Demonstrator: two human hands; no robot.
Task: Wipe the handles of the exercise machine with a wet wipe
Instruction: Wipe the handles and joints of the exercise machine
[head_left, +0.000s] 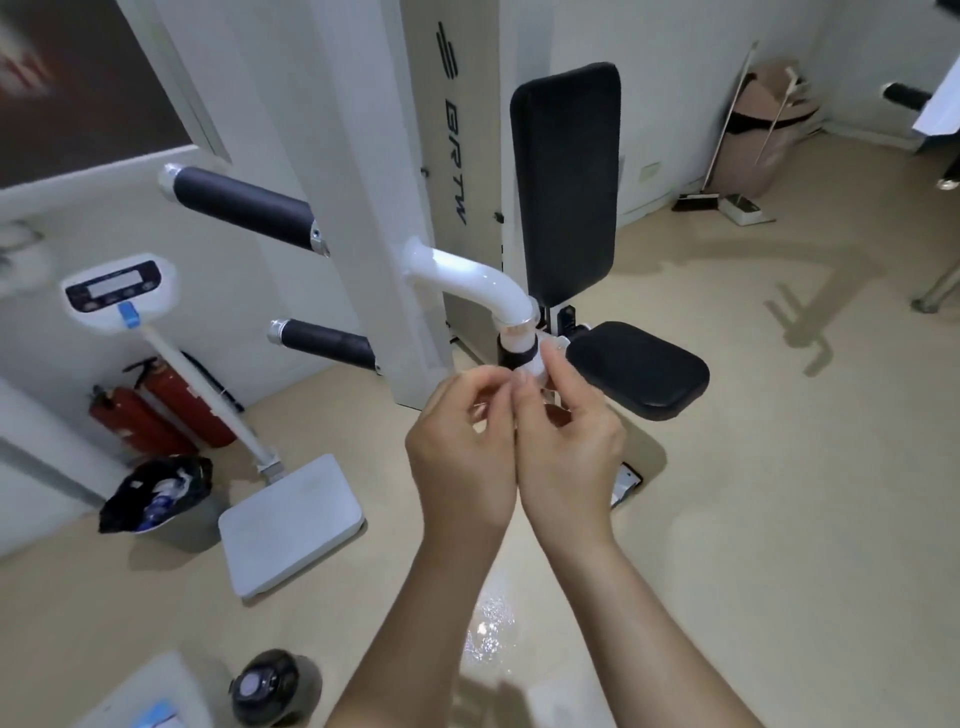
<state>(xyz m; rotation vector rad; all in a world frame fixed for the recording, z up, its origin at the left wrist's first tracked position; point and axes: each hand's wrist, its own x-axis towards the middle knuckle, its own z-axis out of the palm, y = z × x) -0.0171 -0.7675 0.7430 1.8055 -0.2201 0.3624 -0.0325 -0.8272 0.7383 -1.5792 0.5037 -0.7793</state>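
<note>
Though glossy underfoot, beige floor (779, 519) beneath white exercise machine (353, 156)

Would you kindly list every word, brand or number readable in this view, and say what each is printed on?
"BRTW": dark letters running vertically down the white upright of the exercise machine, below a striped logo.
Scale console: screen and button markings too blurred to read.
Fire extinguishers: any labels too small to read.
</note>
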